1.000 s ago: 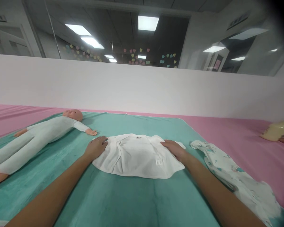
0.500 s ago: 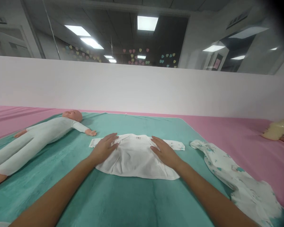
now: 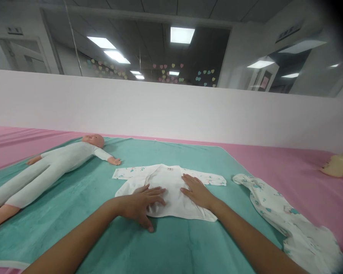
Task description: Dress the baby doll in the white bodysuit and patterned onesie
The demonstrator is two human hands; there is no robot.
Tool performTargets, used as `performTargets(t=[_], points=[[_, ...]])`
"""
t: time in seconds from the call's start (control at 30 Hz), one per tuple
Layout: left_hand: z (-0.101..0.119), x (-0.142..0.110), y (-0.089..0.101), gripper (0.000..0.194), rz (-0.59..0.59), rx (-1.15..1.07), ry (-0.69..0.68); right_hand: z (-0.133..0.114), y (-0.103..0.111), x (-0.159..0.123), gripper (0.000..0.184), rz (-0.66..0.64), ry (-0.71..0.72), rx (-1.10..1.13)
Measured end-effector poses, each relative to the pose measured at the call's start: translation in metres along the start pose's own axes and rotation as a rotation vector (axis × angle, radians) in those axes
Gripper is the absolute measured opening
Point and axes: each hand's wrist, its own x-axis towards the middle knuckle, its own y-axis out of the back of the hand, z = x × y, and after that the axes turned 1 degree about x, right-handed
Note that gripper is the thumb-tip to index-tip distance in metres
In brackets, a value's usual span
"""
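Observation:
A white baby shirt (image 3: 168, 182) lies spread in front of me, its printed sleeves stretched out to both sides and a small label at the neck. My left hand (image 3: 144, 203) is over the shirt's lower left part, fingers spread, the thumb past the hem; whether it presses on the cloth I cannot tell. Flat on the right side of the shirt rests my right hand (image 3: 197, 191), fingers extended. Neither hand grips anything. Under the shirt is a teal blanket (image 3: 171, 247).
A baby doll (image 3: 63, 158) in a white suit lies on its back at the left. At the right lies a crumpled printed baby garment (image 3: 286, 213). Pink cloth (image 3: 286, 163) surrounds the blanket, with a yellowish object (image 3: 337, 164) at the far right. A white wall (image 3: 171, 110) stands behind.
My left hand has moved from the shirt's upper left down towards the hem, uncovering the left sleeve. My right hand stays on the shirt. The view has shifted slightly.

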Motion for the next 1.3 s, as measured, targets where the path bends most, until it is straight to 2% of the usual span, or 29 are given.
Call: performTargets(t=[0.07,0.13,0.2,0.27,0.33,0.47,0.63,0.7,0.77,0.87,0.97,1.07,1.17,1.3], points=[[0.004,-0.005,0.003,0.043,0.075,-0.034,0.051,0.002,0.003,-0.001,0.064,0.031,-0.01,0.099],[0.006,-0.006,0.002,0.019,0.175,-0.019,0.063,0.007,0.01,-0.003,0.057,0.119,-0.035,0.259],[0.007,-0.003,-0.001,0.014,0.251,0.043,0.013,0.017,0.02,-0.006,0.047,0.257,-0.117,0.393],[0.008,0.0,-0.005,0.017,0.3,0.111,-0.042,0.031,0.031,-0.009,0.042,0.359,-0.248,0.414],[0.008,0.004,-0.008,0.013,0.32,0.156,-0.064,0.046,0.039,-0.014,0.045,0.35,-0.363,0.362],[0.009,0.005,-0.009,0.009,0.25,0.108,-0.019,0.064,0.044,-0.019,0.054,0.177,-0.463,0.288],[0.011,0.004,-0.008,0.016,0.132,-0.068,0.027,0.072,0.053,-0.021,0.06,0.065,-0.652,0.1],[0.014,0.004,-0.007,0.019,0.099,-0.116,0.016,0.078,0.059,-0.024,0.061,0.097,-0.723,-0.056],[0.017,0.004,-0.006,0.02,0.075,-0.144,0.006,0.087,0.062,-0.028,0.06,0.23,-0.777,-0.213],[0.023,0.004,-0.004,0.018,0.059,-0.174,0.018,0.104,0.061,-0.031,0.06,0.371,-0.759,-0.193],[0.029,0.004,-0.003,0.011,0.057,-0.188,0.036,0.121,0.057,-0.03,0.052,0.384,-0.65,0.032],[0.034,0.004,-0.002,0.011,0.057,-0.181,0.055,0.129,0.053,-0.025,0.038,0.449,-0.598,0.1],[0.039,0.006,-0.004,0.017,0.057,-0.155,0.068,0.131,0.05,-0.018,0.032,0.549,-0.575,0.093],[0.045,0.01,-0.013,0.031,0.14,-0.071,0.065,0.133,0.044,-0.004,0.029,0.671,-0.525,0.046]])
